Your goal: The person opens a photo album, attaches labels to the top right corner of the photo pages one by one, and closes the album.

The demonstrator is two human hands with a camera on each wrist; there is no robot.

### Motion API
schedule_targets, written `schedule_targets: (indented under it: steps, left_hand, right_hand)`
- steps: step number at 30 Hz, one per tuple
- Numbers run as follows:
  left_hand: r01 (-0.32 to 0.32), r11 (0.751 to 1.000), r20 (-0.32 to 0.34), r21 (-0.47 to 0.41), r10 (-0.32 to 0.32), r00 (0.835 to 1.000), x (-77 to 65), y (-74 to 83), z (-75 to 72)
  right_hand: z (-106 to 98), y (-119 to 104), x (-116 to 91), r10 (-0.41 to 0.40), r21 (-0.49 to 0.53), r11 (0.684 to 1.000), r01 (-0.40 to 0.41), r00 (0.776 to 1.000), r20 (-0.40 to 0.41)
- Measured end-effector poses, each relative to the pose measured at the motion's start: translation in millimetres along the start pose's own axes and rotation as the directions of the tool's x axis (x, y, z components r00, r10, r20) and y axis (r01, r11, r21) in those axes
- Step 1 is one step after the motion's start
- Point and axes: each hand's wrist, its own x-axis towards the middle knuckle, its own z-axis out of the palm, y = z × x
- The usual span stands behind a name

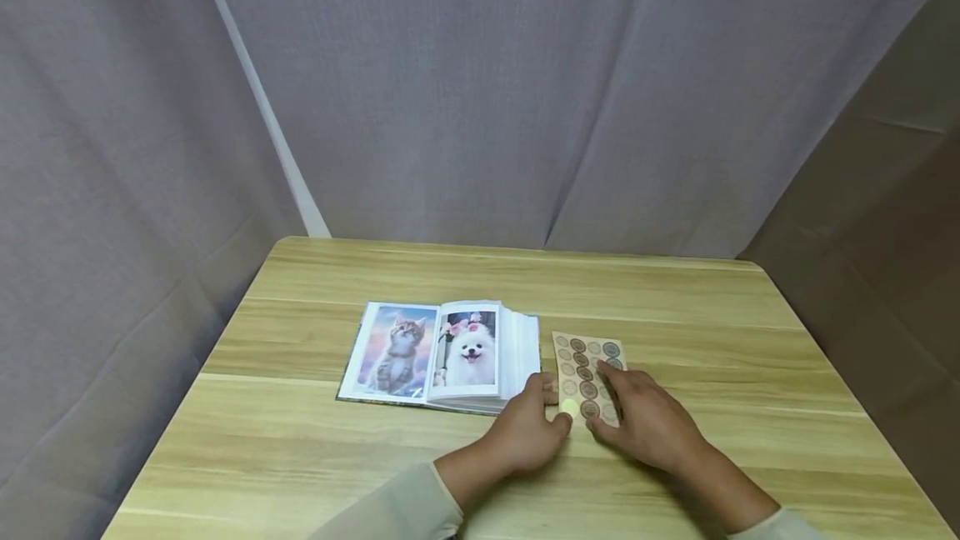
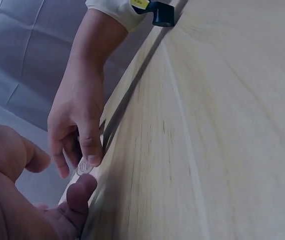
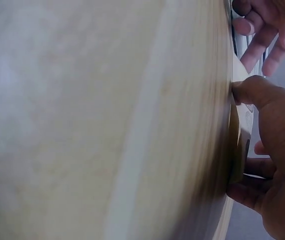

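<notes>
A tan sticker sheet point(image 1: 567, 371) with rows of round brown and pale stickers lies on the table. One round spot near its lower left corner shows yellow. My right hand point(image 1: 654, 422) grips the sheet at its right and near edges; in the right wrist view, the sheet point(image 3: 246, 125) bends up slightly between thumb and fingers. At the sheet's lower left, my left hand point(image 1: 528, 430) has loosely bent fingers, its thumb near the yellow spot. No object shows in the left hand point(image 3: 272, 30).
Left of the sheet, a photo album point(image 1: 519, 352) lies spread on the wooden table point(image 1: 300, 457), with a kitten picture point(image 1: 397, 352) and a white dog picture point(image 1: 470, 350). Grey curtains point(image 1: 450, 90) hang behind and beside the table.
</notes>
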Motion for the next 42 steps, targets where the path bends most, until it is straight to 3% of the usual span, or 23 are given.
schedule_targets:
  steps: [10,15,22,31,37,42]
  left_hand:
    - [-0.026,0.984,-0.088,-0.174,0.011,0.996,3.7,-5.0,4.1]
    - [-0.039,0.978,-0.114,-0.203,0.016,0.993,4.2,-3.7,3.7]
    - [-0.053,0.959,-0.086,-0.277,0.030,0.996,5.7,-3.0,1.9]
    - [-0.042,0.946,-0.049,-0.322,0.027,0.998,5.3,-2.6,1.7]
    - [-0.036,0.933,-0.023,-0.358,0.029,0.999,4.6,0.2,2.2]
    - [-0.065,0.938,-0.031,-0.340,0.058,0.998,5.4,-0.3,1.9]
  right_hand:
    - [-1.0,0.5,-4.0,-0.026,0.038,0.999,0.026,1.000,-0.004]
    - [-3.6,-1.3,-5.8,-0.041,0.060,0.997,0.041,0.999,0.000]
    - [-8.5,-6.1,-7.8,-0.106,0.117,0.987,0.111,0.993,-0.048]
    - [-10.6,-21.0,-5.1,-0.142,0.179,0.968,0.176,0.972,-0.187]
    - [-10.3,-28.9,-3.6,-0.110,0.182,0.972,0.149,0.972,-0.207]
    - [-10.2,-31.3,-2.1,-0.085,0.190,0.973,0.130,0.970,-0.228]
